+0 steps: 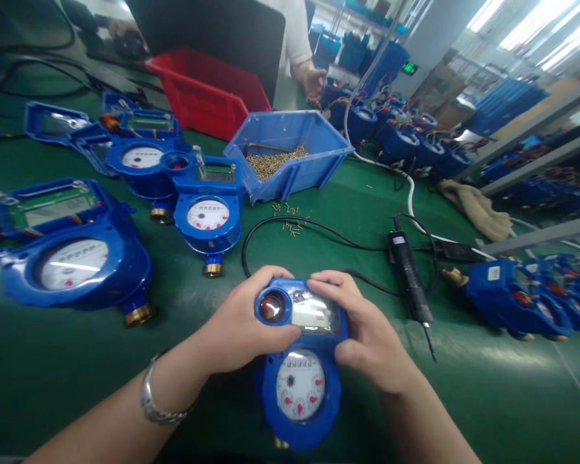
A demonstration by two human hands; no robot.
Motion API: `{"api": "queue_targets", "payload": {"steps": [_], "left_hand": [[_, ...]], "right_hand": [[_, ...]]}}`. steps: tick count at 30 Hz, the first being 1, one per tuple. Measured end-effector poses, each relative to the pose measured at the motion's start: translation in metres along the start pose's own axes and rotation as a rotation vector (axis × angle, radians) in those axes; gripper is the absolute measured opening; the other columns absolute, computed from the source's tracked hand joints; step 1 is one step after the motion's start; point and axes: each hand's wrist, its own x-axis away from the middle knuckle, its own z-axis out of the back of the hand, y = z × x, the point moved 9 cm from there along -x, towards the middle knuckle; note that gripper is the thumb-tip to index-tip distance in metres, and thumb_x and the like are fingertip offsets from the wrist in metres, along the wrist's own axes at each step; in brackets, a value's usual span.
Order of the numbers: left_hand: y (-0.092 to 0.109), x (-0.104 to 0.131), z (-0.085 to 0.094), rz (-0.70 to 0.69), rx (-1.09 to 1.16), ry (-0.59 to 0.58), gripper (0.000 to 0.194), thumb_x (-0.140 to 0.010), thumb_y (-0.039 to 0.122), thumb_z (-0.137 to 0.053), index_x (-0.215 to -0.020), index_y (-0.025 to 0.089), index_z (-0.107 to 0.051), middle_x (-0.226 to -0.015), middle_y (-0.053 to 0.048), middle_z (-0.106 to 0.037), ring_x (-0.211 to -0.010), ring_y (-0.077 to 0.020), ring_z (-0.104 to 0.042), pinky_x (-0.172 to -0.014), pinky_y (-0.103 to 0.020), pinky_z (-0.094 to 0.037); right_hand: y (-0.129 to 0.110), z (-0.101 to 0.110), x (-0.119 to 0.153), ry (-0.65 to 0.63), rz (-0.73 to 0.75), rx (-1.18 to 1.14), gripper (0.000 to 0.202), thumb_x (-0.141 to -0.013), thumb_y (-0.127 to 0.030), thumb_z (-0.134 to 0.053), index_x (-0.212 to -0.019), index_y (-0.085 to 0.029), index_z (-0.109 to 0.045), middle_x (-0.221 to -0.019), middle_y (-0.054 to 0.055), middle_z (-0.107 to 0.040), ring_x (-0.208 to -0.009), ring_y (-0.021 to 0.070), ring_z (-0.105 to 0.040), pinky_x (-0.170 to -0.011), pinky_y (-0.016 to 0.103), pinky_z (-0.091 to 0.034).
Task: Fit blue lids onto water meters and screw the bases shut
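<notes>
Low in the middle of the head view is a blue water meter (pixel 300 386) with a round dial and a small display window above it. My left hand (pixel 244 325) grips the upper left of its housing, thumb lying below the round port. On the other side, my right hand (pixel 367 328) is wrapped round the display end, fingers over its top edge and thumb on the side. To the right lies a black electric screwdriver (pixel 410 277), its bit pointing toward the front. Several loose brass screws (pixel 290 219) are scattered beyond the meter.
A blue bin (pixel 309 164) of small brass screws stands ahead, beside a red bin (pixel 198 96). More water meters (pixel 207 216) sit at the left, others (pixel 522 296) at the right. A black cable (pixel 319 222) loops across the green table. A co-worker's hand (pixel 312 80) shows behind.
</notes>
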Motion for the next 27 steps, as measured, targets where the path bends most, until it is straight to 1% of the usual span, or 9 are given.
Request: {"api": "queue_targets", "payload": {"steps": [2,4,6,10,14,18,22,24,27], "left_hand": [[0.001,0.000,0.001,-0.003,-0.009,0.016,0.048,-0.061,0.024,-0.068,-0.104,0.020,-0.047,-0.085,0.000,-0.057,-0.072,-0.0159,-0.053,-0.062,-0.025,-0.042],[0.001,0.001,0.001,0.004,-0.017,0.031,0.048,-0.060,0.024,-0.068,-0.103,0.020,-0.048,-0.084,0.000,-0.056,-0.071,-0.0153,-0.052,-0.062,-0.025,-0.042],[0.001,0.000,0.001,0.009,-0.015,0.036,0.048,-0.060,0.024,-0.069,-0.103,0.019,-0.047,-0.084,0.000,-0.055,-0.072,-0.0152,-0.052,-0.062,-0.025,-0.042],[0.002,-0.001,-0.001,0.004,-0.013,0.028,0.050,-0.060,0.025,-0.070,-0.104,0.018,-0.047,-0.086,0.000,-0.055,-0.075,-0.0157,-0.052,-0.064,-0.026,-0.042],[0.002,-0.001,-0.001,0.000,-0.031,0.029,0.050,-0.061,0.025,-0.071,-0.104,0.018,-0.047,-0.087,0.000,-0.056,-0.075,-0.0150,-0.052,-0.065,-0.025,-0.043],[0.002,0.000,-0.001,-0.004,-0.009,0.022,0.050,-0.061,0.026,-0.072,-0.104,0.019,-0.047,-0.086,0.001,-0.056,-0.073,-0.0138,-0.052,-0.063,-0.023,-0.043],[-0.001,0.001,-0.001,0.003,0.008,0.009,0.053,-0.062,0.026,-0.072,-0.107,0.019,-0.045,-0.089,0.000,-0.056,-0.073,-0.0129,-0.052,-0.063,-0.022,-0.043],[-0.004,0.002,0.003,-0.005,0.010,0.053,0.061,-0.059,0.027,-0.074,-0.112,0.019,-0.043,-0.100,-0.002,-0.055,-0.081,-0.0149,-0.054,-0.069,-0.023,-0.045],[-0.012,0.008,0.015,0.006,0.006,0.221,0.083,-0.052,0.031,-0.078,-0.123,0.018,-0.037,-0.122,-0.008,-0.046,-0.103,-0.0230,-0.052,-0.087,-0.031,-0.042]], "right_hand": [[0.022,0.009,0.000,0.175,-0.219,-0.176,0.063,-0.077,-0.063,-0.053,-0.124,-0.021,-0.050,-0.127,0.011,-0.048,-0.119,0.0242,-0.045,-0.101,0.039,-0.037],[0.040,0.010,0.004,0.313,-0.452,-0.273,0.059,-0.080,-0.058,-0.051,-0.122,-0.017,-0.050,-0.126,0.012,-0.052,-0.113,0.0228,-0.051,-0.094,0.035,-0.042],[0.044,0.006,0.005,0.341,-0.561,-0.304,0.055,-0.079,-0.057,-0.054,-0.114,-0.015,-0.055,-0.119,0.012,-0.058,-0.104,0.0221,-0.056,-0.084,0.031,-0.047],[0.044,0.006,0.003,0.315,-0.621,-0.259,0.055,-0.075,-0.063,-0.054,-0.099,-0.014,-0.060,-0.094,0.008,-0.067,-0.089,0.0217,-0.061,-0.070,0.027,-0.048],[0.049,0.003,0.005,0.265,-0.674,-0.261,0.058,-0.076,-0.067,-0.049,-0.091,-0.013,-0.062,-0.089,0.009,-0.067,-0.087,0.0232,-0.062,-0.065,0.027,-0.048],[0.053,-0.013,0.008,0.234,-0.785,-0.458,0.049,-0.081,-0.057,-0.050,-0.091,-0.011,-0.063,-0.078,0.009,-0.069,-0.073,0.0194,-0.063,-0.056,0.025,-0.047],[0.054,-0.015,0.008,0.351,-0.787,-0.537,0.036,-0.085,-0.043,-0.051,-0.092,-0.009,-0.063,-0.064,0.006,-0.067,-0.058,0.0162,-0.062,-0.054,0.025,-0.047],[0.054,-0.017,0.007,0.380,-0.752,-0.584,0.033,-0.086,-0.039,-0.051,-0.091,-0.009,-0.063,-0.062,0.005,-0.066,-0.054,0.0155,-0.061,-0.054,0.024,-0.047],[0.054,-0.020,0.006,0.386,-0.693,-0.649,0.032,-0.086,-0.039,-0.052,-0.086,-0.009,-0.065,-0.063,0.006,-0.067,-0.054,0.0148,-0.061,-0.054,0.024,-0.047]]}}
